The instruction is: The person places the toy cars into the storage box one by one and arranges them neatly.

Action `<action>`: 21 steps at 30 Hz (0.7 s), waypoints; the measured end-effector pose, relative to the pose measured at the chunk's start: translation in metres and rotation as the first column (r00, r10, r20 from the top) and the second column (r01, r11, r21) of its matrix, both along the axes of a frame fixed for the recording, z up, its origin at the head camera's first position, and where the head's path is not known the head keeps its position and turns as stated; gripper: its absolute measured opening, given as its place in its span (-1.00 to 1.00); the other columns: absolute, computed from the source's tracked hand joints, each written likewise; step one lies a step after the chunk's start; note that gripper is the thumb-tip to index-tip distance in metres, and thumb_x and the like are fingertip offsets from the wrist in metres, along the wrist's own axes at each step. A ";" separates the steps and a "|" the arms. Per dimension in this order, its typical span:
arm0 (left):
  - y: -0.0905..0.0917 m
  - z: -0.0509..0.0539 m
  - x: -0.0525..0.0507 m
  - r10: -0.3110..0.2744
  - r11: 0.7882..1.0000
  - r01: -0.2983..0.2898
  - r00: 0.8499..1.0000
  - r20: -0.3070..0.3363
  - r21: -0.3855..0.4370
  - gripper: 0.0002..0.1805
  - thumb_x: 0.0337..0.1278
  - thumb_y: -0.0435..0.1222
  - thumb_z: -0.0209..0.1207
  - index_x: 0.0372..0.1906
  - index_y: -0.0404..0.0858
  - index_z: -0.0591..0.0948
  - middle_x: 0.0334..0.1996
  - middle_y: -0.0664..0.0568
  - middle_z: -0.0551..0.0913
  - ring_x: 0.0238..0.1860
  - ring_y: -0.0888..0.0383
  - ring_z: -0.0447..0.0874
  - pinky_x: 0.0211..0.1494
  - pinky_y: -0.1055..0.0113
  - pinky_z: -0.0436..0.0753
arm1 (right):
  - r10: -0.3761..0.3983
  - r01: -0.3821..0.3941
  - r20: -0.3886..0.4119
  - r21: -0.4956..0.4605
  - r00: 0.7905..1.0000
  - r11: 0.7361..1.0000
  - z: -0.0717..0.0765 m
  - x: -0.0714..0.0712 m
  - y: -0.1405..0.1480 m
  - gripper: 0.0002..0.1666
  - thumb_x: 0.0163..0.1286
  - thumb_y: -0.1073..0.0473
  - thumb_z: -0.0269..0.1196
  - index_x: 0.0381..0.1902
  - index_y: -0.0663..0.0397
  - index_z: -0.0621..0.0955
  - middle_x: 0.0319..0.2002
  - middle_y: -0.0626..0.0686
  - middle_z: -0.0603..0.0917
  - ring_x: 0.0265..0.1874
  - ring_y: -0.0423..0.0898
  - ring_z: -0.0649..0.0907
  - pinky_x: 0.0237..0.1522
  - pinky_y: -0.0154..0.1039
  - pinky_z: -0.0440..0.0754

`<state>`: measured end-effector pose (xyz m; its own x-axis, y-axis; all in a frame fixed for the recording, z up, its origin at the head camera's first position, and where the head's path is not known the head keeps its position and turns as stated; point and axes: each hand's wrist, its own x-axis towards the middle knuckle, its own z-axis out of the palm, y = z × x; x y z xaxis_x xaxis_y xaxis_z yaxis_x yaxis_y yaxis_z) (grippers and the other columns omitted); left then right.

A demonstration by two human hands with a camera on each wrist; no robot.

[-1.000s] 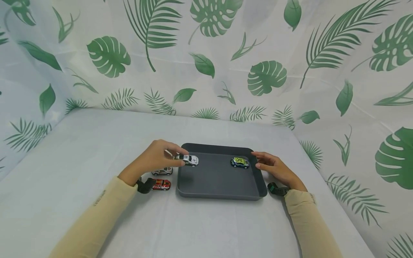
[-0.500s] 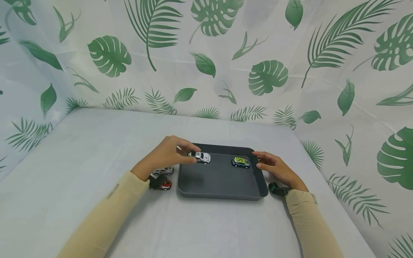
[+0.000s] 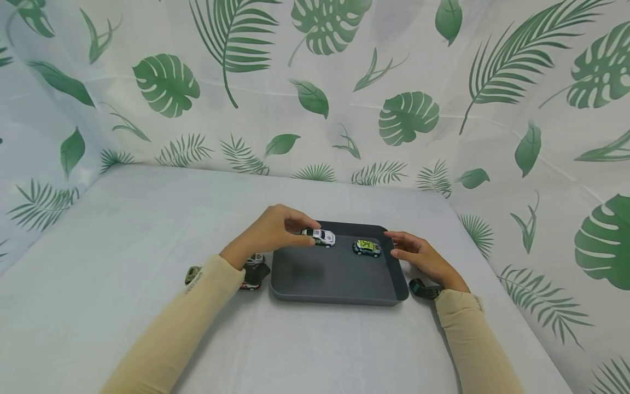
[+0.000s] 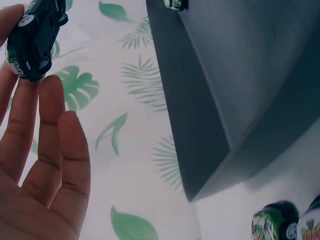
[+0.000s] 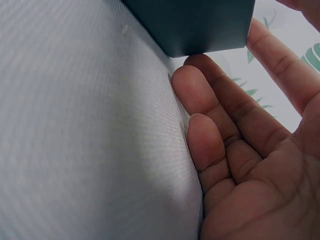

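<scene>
- The left hand pinches the small white toy car with black markings by its left end, thumb on the near side and a finger on the far side; this grip probably suits so small a body, as it leaves the wheels free.
- That car is over the left-centre of the shallow dark-grey rectangular tray, level and apparently off its floor, since the left wrist view shows its underside.
- The right hand grips nothing: its loosely bent fingers touch the tray's right wall from outside, perhaps to steady it.
- Inside the tray, the yellow-and-blue toy car stands on its wheels near the right wall, leaving room on its left.
- Left of the tray, partly hidden by the left wrist, a white-and-dark toy car, a red toy car and an olive-coloured toy car rest on the white cloth, seemingly kept within the left hand's reach.
</scene>
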<state>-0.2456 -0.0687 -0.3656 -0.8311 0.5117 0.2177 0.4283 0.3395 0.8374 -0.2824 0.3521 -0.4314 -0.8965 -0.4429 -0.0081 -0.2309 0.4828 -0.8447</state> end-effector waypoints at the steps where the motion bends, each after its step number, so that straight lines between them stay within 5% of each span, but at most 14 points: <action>1: 0.001 -0.001 -0.001 0.000 1.000 0.000 1.000 0.000 0.004 -0.65 0.26 -0.30 0.53 0.14 -0.21 0.84 0.03 0.06 0.84 0.06 0.05 0.75 0.23 0.14 0.71 | 0.000 0.000 0.000 0.000 1.000 1.000 0.000 0.000 0.000 -0.33 0.65 0.23 0.25 0.59 0.33 0.39 0.50 0.43 0.45 0.39 0.27 0.53 0.21 -0.46 0.50; 7: 0.009 -0.006 -0.005 0.009 1.000 -0.009 1.000 0.000 0.004 -0.65 0.26 -0.28 0.54 0.13 -0.19 0.84 0.03 0.07 0.84 0.05 0.09 0.76 0.22 0.14 0.72 | 0.000 0.000 -0.003 0.001 1.000 1.000 0.001 0.000 -0.001 -0.34 0.65 0.23 0.25 0.59 0.33 0.39 0.50 0.44 0.44 0.40 0.33 0.51 0.21 -0.45 0.49; 16: 0.021 -0.002 -0.009 -0.022 0.999 0.021 0.999 -0.027 -0.031 -0.64 0.29 -0.27 0.52 0.15 -0.22 0.83 -0.01 0.06 0.83 -0.02 0.17 0.73 0.15 0.24 0.73 | -0.002 0.002 -0.002 0.002 1.000 1.000 0.000 -0.001 0.000 -0.34 0.65 0.22 0.24 0.59 0.32 0.39 0.50 0.43 0.44 0.36 0.10 0.55 0.21 -0.46 0.49; 21: 0.029 -0.002 -0.011 -0.023 0.999 0.021 0.999 -0.038 -0.044 -0.64 0.29 -0.28 0.52 0.16 -0.23 0.83 -0.03 0.04 0.82 -0.03 0.14 0.70 0.13 0.27 0.72 | -0.009 0.009 0.002 0.006 1.000 1.000 0.000 -0.001 -0.001 -0.33 0.65 0.22 0.25 0.60 0.31 0.39 0.51 0.42 0.43 0.41 0.27 0.51 0.30 -0.31 0.50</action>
